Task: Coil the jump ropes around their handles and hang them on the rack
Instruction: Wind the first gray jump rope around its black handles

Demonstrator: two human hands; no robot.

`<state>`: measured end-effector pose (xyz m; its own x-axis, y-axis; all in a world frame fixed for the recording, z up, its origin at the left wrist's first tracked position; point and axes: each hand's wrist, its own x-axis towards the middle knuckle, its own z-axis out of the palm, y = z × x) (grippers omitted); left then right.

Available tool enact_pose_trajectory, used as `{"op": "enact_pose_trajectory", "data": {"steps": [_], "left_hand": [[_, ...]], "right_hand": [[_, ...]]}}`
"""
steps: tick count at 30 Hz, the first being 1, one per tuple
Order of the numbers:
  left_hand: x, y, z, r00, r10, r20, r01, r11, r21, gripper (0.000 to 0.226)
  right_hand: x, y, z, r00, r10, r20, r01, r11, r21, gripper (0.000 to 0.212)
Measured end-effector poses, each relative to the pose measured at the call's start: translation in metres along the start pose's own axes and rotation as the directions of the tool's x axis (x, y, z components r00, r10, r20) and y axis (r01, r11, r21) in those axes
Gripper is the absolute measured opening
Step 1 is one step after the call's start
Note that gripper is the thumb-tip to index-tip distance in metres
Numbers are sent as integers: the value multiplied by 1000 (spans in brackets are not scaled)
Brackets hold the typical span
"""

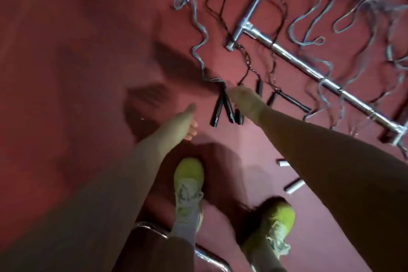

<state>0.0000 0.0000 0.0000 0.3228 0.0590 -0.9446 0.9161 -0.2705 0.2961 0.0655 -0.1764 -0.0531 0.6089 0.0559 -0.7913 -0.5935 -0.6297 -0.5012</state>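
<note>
Several jump ropes lie tangled on the red floor. Black handles lie side by side near the middle, with a pale blue rope trailing up from them. More black handles and dark ropes lie to their right. My right hand reaches down right over the black handles; the blur hides whether it touches them. My left hand hovers just left of them, fingers loosely curled, holding nothing. The chrome rack crosses the upper right.
My two feet in yellow-green shoes stand at the bottom. Two white-ended handles lie on the floor by my right arm. A chrome tube curves at the bottom edge. More pale ropes hang around the rack.
</note>
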Motion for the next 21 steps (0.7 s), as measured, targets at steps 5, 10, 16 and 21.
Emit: {"op": "enact_pose_trajectory", "data": {"steps": [5,10,16,21], "left_hand": [[54,-41,-5,1000,-1,11,2,994,-107,55],[73,-53,-11,1000,-21,12,22,995,-99,51],[56,-9,-37,975,142,-172,-174,968,-183,46],[-4,26,-47,868,492,-64,-496,865,-80,59]], "right_hand": [[76,5,37,977,-166,-130,121,947,-299,57],[99,4,52,960,-209,-187,63,811,-582,37],[46,-21,28,961,-258,-97,252,965,-67,25],[-44,-58,-5,963,-251,-100,270,885,379,30]]}}
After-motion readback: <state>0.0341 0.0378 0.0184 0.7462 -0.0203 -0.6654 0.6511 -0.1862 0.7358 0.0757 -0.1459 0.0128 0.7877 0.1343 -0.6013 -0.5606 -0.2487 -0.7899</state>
